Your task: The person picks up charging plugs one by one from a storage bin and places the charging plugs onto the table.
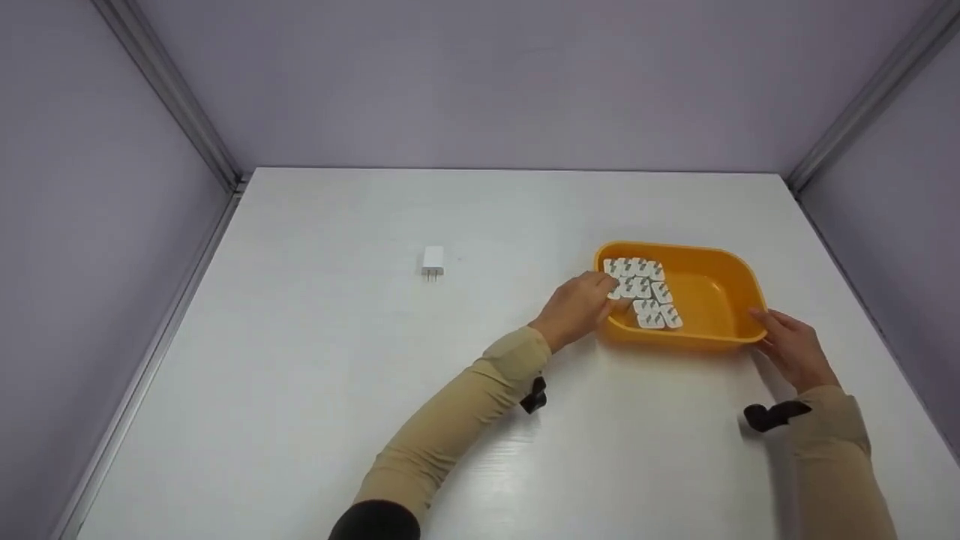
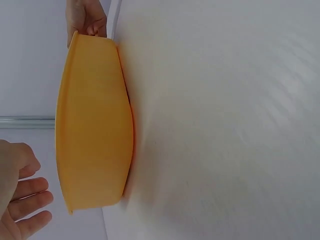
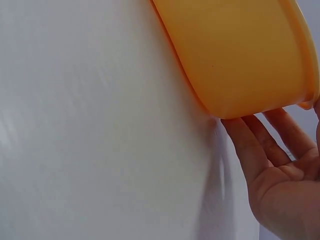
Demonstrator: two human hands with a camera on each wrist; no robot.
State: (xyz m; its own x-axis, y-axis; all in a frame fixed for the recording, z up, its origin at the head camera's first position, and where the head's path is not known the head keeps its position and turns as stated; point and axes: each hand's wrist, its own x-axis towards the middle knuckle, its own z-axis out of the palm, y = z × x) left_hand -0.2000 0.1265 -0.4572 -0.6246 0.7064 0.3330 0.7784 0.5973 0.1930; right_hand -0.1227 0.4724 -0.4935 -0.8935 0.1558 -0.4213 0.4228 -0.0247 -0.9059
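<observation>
An orange plastic tray (image 1: 712,300) stands on the right part of the table. White plug adapters (image 1: 649,289), prongs up, lie in rows in its left half. My right hand (image 1: 799,349) holds the tray's right front corner, thumb over the rim; in the right wrist view its fingers (image 3: 245,142) press the outer wall from below. My left hand (image 1: 577,307) is over the tray's left edge, fingertips close above the adapters. In the left wrist view that hand (image 2: 22,200) has loosely bent, spread fingers and no object shows between them.
A single white plug adapter (image 1: 433,259) lies on the white table (image 1: 300,337) left of the tray, prongs toward me. Pale walls (image 1: 487,82) enclose the table at the back and both sides. A black strap (image 1: 776,415) is on the right wrist.
</observation>
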